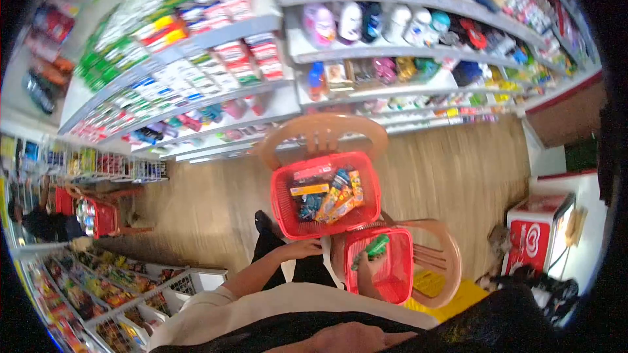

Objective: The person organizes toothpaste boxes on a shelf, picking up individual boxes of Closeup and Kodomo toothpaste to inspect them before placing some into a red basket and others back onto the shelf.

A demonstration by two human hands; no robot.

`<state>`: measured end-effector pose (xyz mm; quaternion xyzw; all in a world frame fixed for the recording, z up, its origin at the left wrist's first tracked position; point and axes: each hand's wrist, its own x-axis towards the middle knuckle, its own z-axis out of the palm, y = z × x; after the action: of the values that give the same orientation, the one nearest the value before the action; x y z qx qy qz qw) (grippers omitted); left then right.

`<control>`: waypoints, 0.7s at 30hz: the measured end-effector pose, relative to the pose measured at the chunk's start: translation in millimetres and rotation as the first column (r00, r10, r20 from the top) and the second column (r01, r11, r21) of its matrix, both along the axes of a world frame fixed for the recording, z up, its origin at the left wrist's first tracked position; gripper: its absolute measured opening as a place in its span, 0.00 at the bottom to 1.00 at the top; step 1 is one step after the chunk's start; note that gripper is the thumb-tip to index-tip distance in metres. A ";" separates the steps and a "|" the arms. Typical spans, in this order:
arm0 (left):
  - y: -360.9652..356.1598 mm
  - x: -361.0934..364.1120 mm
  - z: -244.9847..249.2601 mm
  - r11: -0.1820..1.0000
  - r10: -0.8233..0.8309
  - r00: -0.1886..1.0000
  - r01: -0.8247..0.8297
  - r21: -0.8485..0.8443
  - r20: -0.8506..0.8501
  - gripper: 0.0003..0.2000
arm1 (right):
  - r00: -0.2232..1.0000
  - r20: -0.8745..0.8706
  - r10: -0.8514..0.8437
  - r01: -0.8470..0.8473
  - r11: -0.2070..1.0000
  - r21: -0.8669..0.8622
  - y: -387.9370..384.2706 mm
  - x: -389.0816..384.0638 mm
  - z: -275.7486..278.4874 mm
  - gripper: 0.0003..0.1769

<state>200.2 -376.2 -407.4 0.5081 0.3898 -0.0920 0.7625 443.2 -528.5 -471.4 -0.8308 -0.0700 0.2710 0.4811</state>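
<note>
In a shop aisle, beside stocked shelves [216, 85], we stand over two red baskets, each on a plastic chair. Our left hand [302, 248] rests on the near rim of the big basket [281, 204], which holds packets; we cannot tell whether it grips. Our right hand [364, 276] is inside the small basket [400, 280], closed around a green packet [374, 246] that sticks up near the far rim.

- The right hand [364, 276] is inside the small red basket [399, 274] and shows only through the mesh, so its fingers are indistinct.
- The green pack [374, 246] it holds is too blurred to read.
- Shelf goods [196, 59], upper frame: labels unreadable (mere colour smears).
- Person [39, 222], left edge: dark and tiny.
- Freezer chest [540, 235], right: partly cut off by the dark rim.
</note>
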 end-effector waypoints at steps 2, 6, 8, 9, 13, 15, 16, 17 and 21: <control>4.2 13.7 0.7 0.970 0.236 0.960 -0.242 0.020 0.151 0.32 | 0.917 -0.087 0.390 -0.337 0.871 0.359 26.0 -9.1 4.8 0.36; 28.9 19.9 83.6 0.638 0.677 0.591 -0.768 0.049 0.439 0.31 | 0.654 0.293 0.697 -0.757 0.607 0.242 129.4 -77.8 122.2 0.41; 45.7 -4.0 105.0 0.486 0.793 0.442 -0.874 0.002 0.419 0.28 | 0.437 0.309 0.845 -0.899 0.395 0.191 165.4 -109.1 118.4 0.41; 52.5 -18.3 115.7 0.356 0.875 0.310 -0.932 -0.060 0.372 0.25 | 0.404 0.326 0.855 -0.913 0.355 0.201 182.3 -131.1 140.1 0.41; 69.1 -103.2 171.0 0.020 0.954 -0.042 -0.979 -0.202 0.297 0.18 | 0.135 0.575 0.807 -0.974 0.000 0.228 226.3 -212.1 227.6 0.47; 69.9 -153.1 162.4 -0.021 0.925 -0.122 -0.961 -0.275 0.359 0.11 | -0.072 0.453 0.888 -0.977 -0.155 0.149 241.4 -240.1 254.6 0.61; 68.9 -172.7 158.9 -0.034 0.920 -0.138 -0.961 -0.276 0.367 0.11 | -0.087 0.461 0.883 -0.974 -0.172 0.146 249.4 -252.9 263.0 0.61; 68.6 -191.5 155.0 -0.052 0.922 -0.207 -0.904 -0.424 0.327 0.11 | -0.208 0.416 0.885 -0.927 -0.314 0.205 257.9 -265.1 269.6 0.62; 77.7 -266.3 150.3 -0.046 0.899 -0.301 -0.788 -0.614 0.318 0.13 | -0.419 0.354 0.836 -0.832 -0.510 0.219 276.5 -311.2 293.9 0.62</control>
<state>-66.1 -298.5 -257.1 -0.0069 0.3086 0.6501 0.6943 132.0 -252.0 -177.6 -0.2486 -0.7899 0.5284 0.1872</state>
